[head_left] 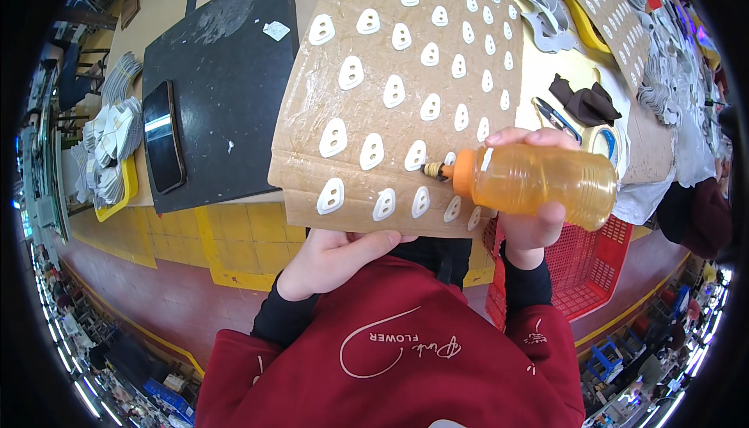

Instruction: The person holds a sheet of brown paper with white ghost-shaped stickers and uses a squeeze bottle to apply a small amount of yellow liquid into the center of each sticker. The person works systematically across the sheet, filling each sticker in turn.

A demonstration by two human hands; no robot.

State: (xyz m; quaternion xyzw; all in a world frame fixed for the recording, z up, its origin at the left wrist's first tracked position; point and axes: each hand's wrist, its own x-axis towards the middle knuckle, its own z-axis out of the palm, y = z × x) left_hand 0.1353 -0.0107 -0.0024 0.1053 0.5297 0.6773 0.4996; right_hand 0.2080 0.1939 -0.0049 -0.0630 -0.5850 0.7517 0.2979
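"As we look down through the head view, what do our hands hold?"

"Our right hand point(527, 229) is wrapped round a bottle point(546, 186) of amber liquid, tipped nearly level, its orange cap point(464, 172) toward our left. Its nozzle point(434, 170) is right at the edge of one white piece point(420, 145), though we cannot tell whether they touch."

"And our left hand point(331, 262)?"

"It is at the near edge of the brown cardboard point(300, 116), its fingers partly hidden, so we cannot tell whether they grip it."

"Where do we see the other white pieces point(388, 99)?"

"They lie apart in rows across the cardboard, each with two holes. On our left, a phone point(164, 135) lies on a black board point(234, 100); on our right, we see a dark cloth point(589, 102) and, lower down, a red basket point(589, 268)."
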